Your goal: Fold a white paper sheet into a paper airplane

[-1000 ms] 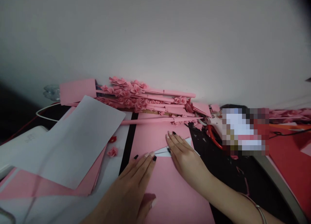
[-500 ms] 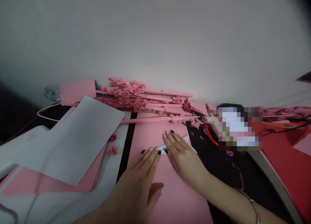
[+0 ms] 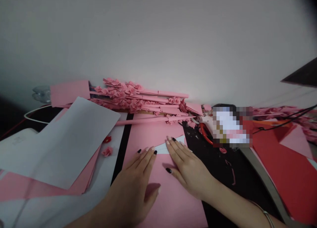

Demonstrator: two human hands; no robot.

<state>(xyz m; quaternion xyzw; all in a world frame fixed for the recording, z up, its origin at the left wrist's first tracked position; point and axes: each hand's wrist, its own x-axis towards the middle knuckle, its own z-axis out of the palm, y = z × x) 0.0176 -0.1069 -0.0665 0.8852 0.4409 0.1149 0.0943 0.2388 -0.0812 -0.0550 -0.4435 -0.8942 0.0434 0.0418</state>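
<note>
A narrow white strip of paper (image 3: pixel 161 149) lies across the long pink paper sheet (image 3: pixel 180 201) in front of me; whether it is a separate piece or a folded part cannot be told. My left hand (image 3: pixel 135 181) rests flat on the pink sheet, fingertips at the strip's left end, thumb held apart. Over the strip's right part lies my right hand (image 3: pixel 187 165), fingers stretched out and thumb spread on the pink paper. Both hands are open and grasp nothing. The right fingers cover some of the strip.
White sheets (image 3: pixel 81 139) overlap pink ones at left, beside a small pink paper flower (image 3: pixel 107 151). Pink paper flowers on stems (image 3: pixel 133 104) line the wall. Red-handled scissors (image 3: pixel 205 134) and a blurred-out phone (image 3: pixel 231 125) lie at right, near red paper (image 3: pixel 279 168).
My right thumb has spread away from the left fingertips, baring more of the white strip between the hands. The left hand keeps its flat pose. The whole view has shifted slightly.
</note>
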